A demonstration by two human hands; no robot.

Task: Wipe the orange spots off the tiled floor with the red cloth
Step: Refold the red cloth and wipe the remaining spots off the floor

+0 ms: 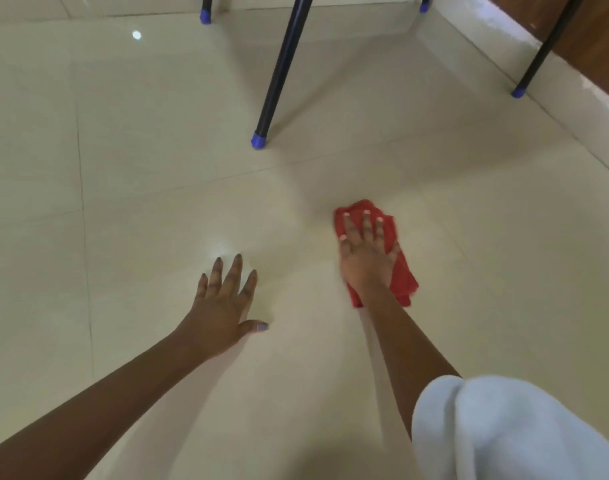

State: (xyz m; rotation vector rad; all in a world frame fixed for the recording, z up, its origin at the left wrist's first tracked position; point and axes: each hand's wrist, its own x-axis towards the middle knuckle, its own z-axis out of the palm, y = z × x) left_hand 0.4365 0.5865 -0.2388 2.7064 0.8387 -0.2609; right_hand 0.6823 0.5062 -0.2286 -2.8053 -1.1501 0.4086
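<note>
Floor: glossy cream tiled floor [157, 202], no orange spots visible in view.
Knee: pale fabric [503, 427], lower right, nearest.
Left hand [223, 303]: flat on floor, fingers spread, holds nothing, bracing.
Right hand [365, 254]: palm flat, grip open, pressing red cloth [401, 275] to tile; slight blur.
Far: black chair leg [278, 74], blue cap, beyond cloth.
Risk: braced palm may slip on slick tile; cloth may bunch and skip any residue.

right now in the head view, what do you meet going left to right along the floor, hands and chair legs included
left hand → nearest chair leg's blue foot → right hand pressing flat on the red cloth → blue-footed chair leg by the wall
</note>
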